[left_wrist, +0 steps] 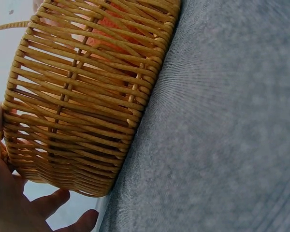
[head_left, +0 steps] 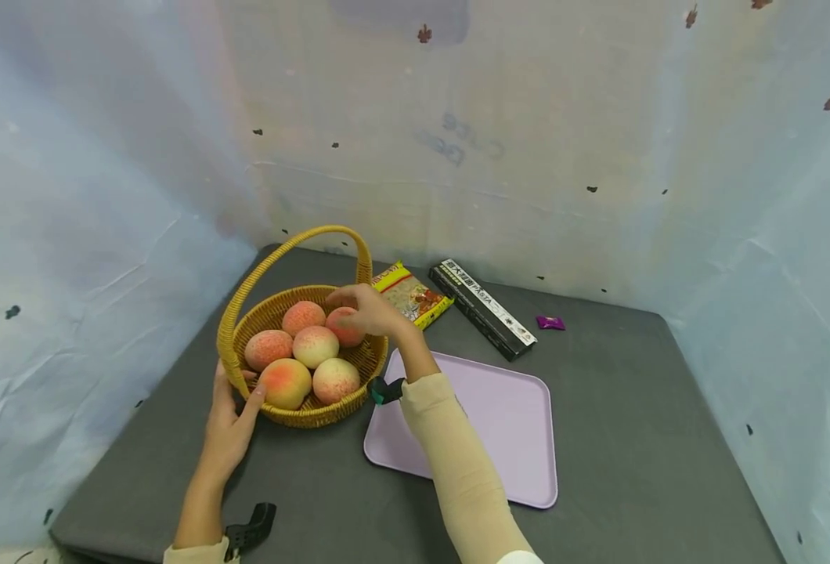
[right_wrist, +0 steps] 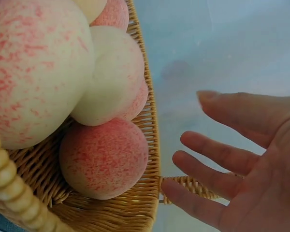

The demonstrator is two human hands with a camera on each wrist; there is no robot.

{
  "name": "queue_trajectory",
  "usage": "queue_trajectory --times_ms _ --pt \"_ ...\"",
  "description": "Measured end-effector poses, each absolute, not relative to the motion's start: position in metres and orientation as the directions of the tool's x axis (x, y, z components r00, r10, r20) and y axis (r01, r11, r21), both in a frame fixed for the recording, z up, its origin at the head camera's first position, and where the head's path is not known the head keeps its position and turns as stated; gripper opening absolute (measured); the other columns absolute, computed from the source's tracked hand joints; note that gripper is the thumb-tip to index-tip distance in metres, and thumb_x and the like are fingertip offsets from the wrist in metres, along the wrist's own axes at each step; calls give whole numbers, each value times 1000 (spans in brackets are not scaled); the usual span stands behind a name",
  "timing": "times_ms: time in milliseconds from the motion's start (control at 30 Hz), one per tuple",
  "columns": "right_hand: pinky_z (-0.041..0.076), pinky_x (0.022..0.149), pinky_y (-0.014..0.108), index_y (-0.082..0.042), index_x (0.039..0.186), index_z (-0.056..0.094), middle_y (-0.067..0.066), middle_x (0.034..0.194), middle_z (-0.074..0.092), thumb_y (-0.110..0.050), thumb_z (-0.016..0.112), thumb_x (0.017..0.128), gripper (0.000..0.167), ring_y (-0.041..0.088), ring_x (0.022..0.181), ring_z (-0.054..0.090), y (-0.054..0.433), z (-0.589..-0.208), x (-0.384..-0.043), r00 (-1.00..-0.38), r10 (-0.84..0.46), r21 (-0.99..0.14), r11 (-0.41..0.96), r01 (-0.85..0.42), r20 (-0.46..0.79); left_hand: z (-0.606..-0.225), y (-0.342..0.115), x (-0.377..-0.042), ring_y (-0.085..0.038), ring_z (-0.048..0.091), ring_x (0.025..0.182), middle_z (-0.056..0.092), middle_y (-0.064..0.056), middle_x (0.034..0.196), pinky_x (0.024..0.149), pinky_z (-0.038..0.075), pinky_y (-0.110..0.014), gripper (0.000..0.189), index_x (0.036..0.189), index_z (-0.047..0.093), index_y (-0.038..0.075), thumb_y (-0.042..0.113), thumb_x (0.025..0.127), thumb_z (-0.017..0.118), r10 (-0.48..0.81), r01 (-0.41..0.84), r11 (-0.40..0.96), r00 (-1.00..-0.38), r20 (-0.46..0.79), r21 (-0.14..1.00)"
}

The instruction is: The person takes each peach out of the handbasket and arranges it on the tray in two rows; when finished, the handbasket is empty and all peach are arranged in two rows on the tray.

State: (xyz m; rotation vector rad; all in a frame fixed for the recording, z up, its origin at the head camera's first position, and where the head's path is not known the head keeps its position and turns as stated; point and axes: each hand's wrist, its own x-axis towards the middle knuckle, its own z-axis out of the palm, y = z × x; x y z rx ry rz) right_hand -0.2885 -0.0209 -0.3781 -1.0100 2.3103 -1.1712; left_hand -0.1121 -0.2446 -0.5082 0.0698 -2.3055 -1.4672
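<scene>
A yellow wicker basket (head_left: 309,418) with a tall arched handle holds several peaches, among them a yellow-orange peach (head_left: 285,384) at the front and a red peach (head_left: 346,327) at the back right. My left hand (head_left: 229,427) grips the basket's left side, thumb over the rim close to the yellow-orange peach. In the left wrist view, the fingers (left_wrist: 50,203) spread along the outside of the weave. Over the back right rim, my right hand (head_left: 369,309) overlaps the red peach in the head view. The right wrist view shows this hand (right_wrist: 237,164) with fingers spread and nothing held.
A lilac tray (head_left: 499,407) lies right of the basket, under my right forearm. Behind it are a yellow food packet (head_left: 413,296), a long black pasta box (head_left: 481,309) and a small purple wrapped sweet (head_left: 550,323). Pale sheeting (head_left: 457,196) surrounds the grey table (head_left: 626,439).
</scene>
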Motion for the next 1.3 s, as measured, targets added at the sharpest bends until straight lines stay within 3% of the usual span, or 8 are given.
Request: queue_trajectory --times_ms 133,233,333,867,1000,1133,1233,1300 --pt "42 105 41 4 137 55 18 140 54 5 63 93 45 32 134 47 -22 -384 -294 -702 -711 -807 438 -396 -41 -510 -244 -112 -27 20 146 8 0 165 102 32 -48 37 136 40 0 14 104 53 -241 185 422 -921 307 888" --pt "44 103 38 3 136 57 16 139 56 6 64 92 45 29 132 49 -23 -390 -299 -715 -697 -789 468 -399 -52 -511 -242 -111 -31 16 148 0 5 166 99 29 -63 34 132 41 -1 14 103 54 -232 190 400 -925 300 897" --pt "45 101 36 2 135 58 15 138 57 5 65 91 45 28 131 50 -24 -397 -302 -723 -688 -769 495 -404 -63 -512 -240 -111 -35 14 148 -3 3 166 98 29 -67 34 131 42 0 15 104 53 -223 188 402 -929 294 896" --pt "46 98 37 1 136 58 16 137 56 7 62 90 46 29 128 50 -35 -404 -311 -758 -633 -732 589 -342 -156 -514 -239 -111 -32 17 146 0 6 165 98 30 -62 35 133 41 1 15 103 55 -220 188 393 -931 291 900" --pt "45 87 32 -2 134 61 15 136 57 10 58 88 48 27 123 52 -40 -404 -312 -744 -637 -693 629 -352 -200 -514 -240 -110 -29 19 146 0 4 166 98 32 -52 34 132 43 2 13 102 56 -226 183 414 -928 295 892" --pt "39 69 29 -10 134 64 10 135 59 12 59 80 58 22 103 52 -47 -404 -313 -717 -644 -610 689 -391 -267 -512 -242 -108 -24 28 140 11 -2 164 93 33 -37 42 140 39 7 12 102 57 -242 168 433 -925 293 886" --pt "32 58 28 -16 137 62 7 131 59 15 59 76 68 21 84 47 -53 -405 -314 -709 -632 -553 729 -404 -315 -510 -243 -107 -25 27 140 11 -2 164 96 33 -42 44 141 39 7 12 102 57 -246 172 422 -924 294 890" --pt "30 55 28 -19 138 61 6 128 58 15 59 77 70 20 78 45 -56 -405 -314 -707 -629 -511 745 -428 -325 -509 -244 -107 -25 19 146 0 4 166 101 31 -52 37 135 42 4 12 102 57 -240 179 413 -924 296 893"
